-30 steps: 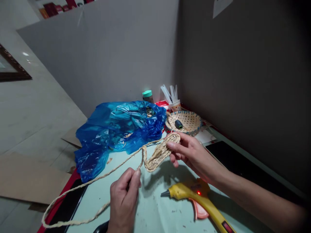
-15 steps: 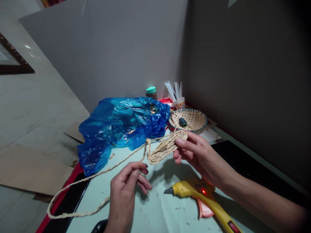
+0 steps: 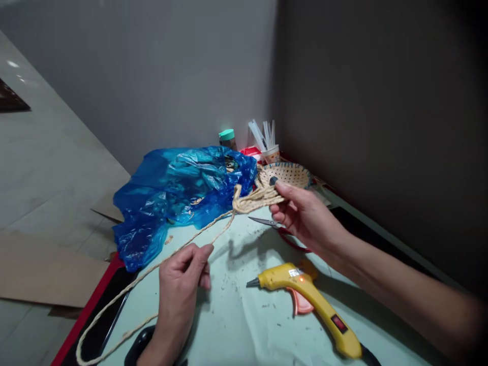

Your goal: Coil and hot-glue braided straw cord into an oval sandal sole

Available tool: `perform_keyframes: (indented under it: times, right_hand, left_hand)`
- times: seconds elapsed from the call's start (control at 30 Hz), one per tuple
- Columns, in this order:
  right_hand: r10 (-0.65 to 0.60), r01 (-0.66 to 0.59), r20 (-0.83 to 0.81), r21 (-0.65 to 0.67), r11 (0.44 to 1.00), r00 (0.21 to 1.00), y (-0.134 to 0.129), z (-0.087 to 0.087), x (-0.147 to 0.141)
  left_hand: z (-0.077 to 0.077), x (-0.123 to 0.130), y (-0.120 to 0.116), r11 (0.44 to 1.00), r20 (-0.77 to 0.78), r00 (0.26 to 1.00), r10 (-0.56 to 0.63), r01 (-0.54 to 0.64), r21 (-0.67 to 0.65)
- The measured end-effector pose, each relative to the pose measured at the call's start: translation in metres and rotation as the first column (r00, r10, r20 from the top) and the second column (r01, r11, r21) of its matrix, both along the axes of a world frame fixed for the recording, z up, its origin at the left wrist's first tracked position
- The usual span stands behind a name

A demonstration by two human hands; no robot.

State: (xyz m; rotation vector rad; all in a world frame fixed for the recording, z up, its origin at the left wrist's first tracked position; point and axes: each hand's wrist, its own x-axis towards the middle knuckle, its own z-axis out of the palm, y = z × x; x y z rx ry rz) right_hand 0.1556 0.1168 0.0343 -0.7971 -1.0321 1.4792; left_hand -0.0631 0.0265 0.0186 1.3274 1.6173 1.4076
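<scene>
My right hand [image 3: 299, 208] pinches a flat, oblong coil of braided straw cord [image 3: 255, 201] above the table, its thumb on top. From the coil's left end a strand of cord [image 3: 223, 231] runs down to my left hand [image 3: 183, 277], whose thumb and fingers are closed on it. The rest of the cord makes a long loop to the left, past the table edge. A yellow glue gun [image 3: 293, 277] with its red light lit lies below my right hand. Scissors [image 3: 284, 230] with red handles lie partly hidden under that hand.
A crumpled blue plastic bag [image 3: 183, 183] spreads over the back left. Behind the coil stand a woven basket [image 3: 293, 173], a paper cup [image 3: 271, 154] of glue sticks and a jar [image 3: 227, 137] with a green lid. Grey panels [image 3: 190, 76] rise behind the table.
The right hand has raised and tilted the coil, which now shows more edge-on. My left hand has drawn down and left with the strand. The scissors have come into sight.
</scene>
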Motion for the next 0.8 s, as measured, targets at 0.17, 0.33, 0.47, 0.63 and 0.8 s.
perform_keyframes:
  times: [0.17, 0.33, 0.47, 0.63, 0.8]
  right_hand:
    - [0.125, -0.125, -0.016, 0.025, 0.992, 0.992, -0.019, 0.002, -0.013]
    - [0.311, -0.313, 0.041, 0.075, 0.947, 0.949, -0.04, -0.003, -0.019]
    - [0.394, -0.418, 0.199, 0.101, 0.903, 0.897, -0.04, -0.002, -0.012]
    - [0.212, -0.378, 0.539, 0.216, 0.9, 0.815, -0.031, 0.011, 0.005]
    - [-0.012, -0.509, 0.794, 0.401, 0.761, 0.608, -0.039, 0.015, 0.0]
  left_hand:
    - [0.022, 0.017, -0.005, 0.988, 0.366, 0.921, -0.134, 0.152, -0.018]
    - [0.034, 0.024, -0.015, 0.986, 0.473, 0.874, -0.115, 0.157, -0.051]
    - [0.028, 0.018, -0.015, 0.99, 0.487, 0.87, -0.075, 0.122, -0.067]
    - [0.017, 0.007, -0.012, 0.983, 0.398, 0.909, -0.123, 0.168, -0.08]
    - [0.017, 0.011, -0.012, 0.98, 0.328, 0.938, -0.11, 0.158, -0.124]
